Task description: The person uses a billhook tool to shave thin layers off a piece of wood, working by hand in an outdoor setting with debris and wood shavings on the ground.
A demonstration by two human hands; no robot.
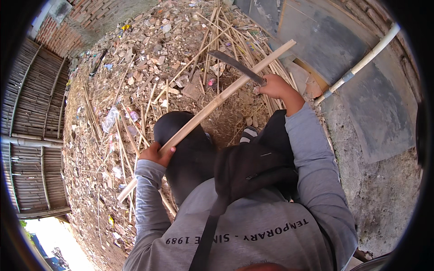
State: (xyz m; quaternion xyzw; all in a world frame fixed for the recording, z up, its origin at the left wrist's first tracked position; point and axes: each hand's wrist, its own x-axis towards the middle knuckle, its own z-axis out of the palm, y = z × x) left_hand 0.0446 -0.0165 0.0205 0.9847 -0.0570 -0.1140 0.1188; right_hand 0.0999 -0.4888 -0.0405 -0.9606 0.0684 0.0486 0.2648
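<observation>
A long pale bamboo strip (210, 106) slants across in front of me, its near end low at the left and its far end up at the right. My left hand (156, 155) is closed around it beside my left knee, thumb on top. In my right hand (276, 87) is a machete (236, 64) with a dark blade, the fingers wrapped round its handle, which is hidden in the grip. The blade points up and left and crosses the strip near its far part; whether it touches the wood I cannot tell.
Several loose bamboo strips (216, 40) lie ahead on rubble-strewn ground (149, 58). To the right, dark panels (321, 40) and a pale pole (361, 63) rest by a concrete strip (357, 194). A bamboo-slat wall (34, 90) stands left. A black bag (244, 169) hangs at my waist.
</observation>
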